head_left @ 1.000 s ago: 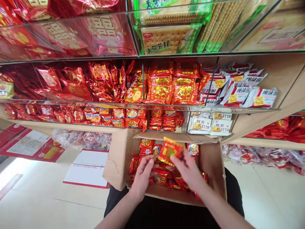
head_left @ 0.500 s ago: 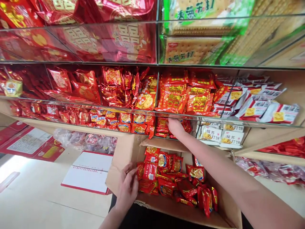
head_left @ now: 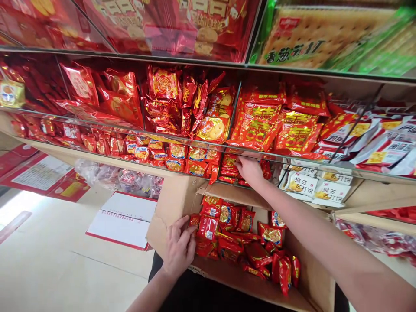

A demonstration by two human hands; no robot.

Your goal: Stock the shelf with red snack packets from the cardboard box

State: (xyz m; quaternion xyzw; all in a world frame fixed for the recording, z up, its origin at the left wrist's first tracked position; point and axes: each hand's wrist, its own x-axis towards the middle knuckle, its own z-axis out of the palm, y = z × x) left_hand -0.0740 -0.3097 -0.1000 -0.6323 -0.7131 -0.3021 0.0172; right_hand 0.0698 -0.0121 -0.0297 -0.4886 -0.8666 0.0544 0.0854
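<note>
My left hand [head_left: 180,247] has its fingers bent over the left wall of an open cardboard box [head_left: 175,201], the fingertips by a red packet at its edge. Inside the box lie several small red-and-gold snack packets [head_left: 230,249], loosely heaped. My right hand [head_left: 251,171] reaches over the box into a low shelf compartment. Its fingers are curled among red snack packets [head_left: 228,164] there; whatever is between them is hidden.
A glass-fronted shelf [head_left: 191,141] holds red biscuit bags [head_left: 256,123] above. White cracker packets [head_left: 300,184] sit right of my right hand. Green-edged crackers [head_left: 312,39] are at the top right. Plastic-wrapped goods [head_left: 120,177] and a white-and-red carton [head_left: 118,220] stand lower left.
The view has shifted closer to the shelves and tilted slightly. My right hand remains in the same compartment, and my left hand stays at the box wall.
</note>
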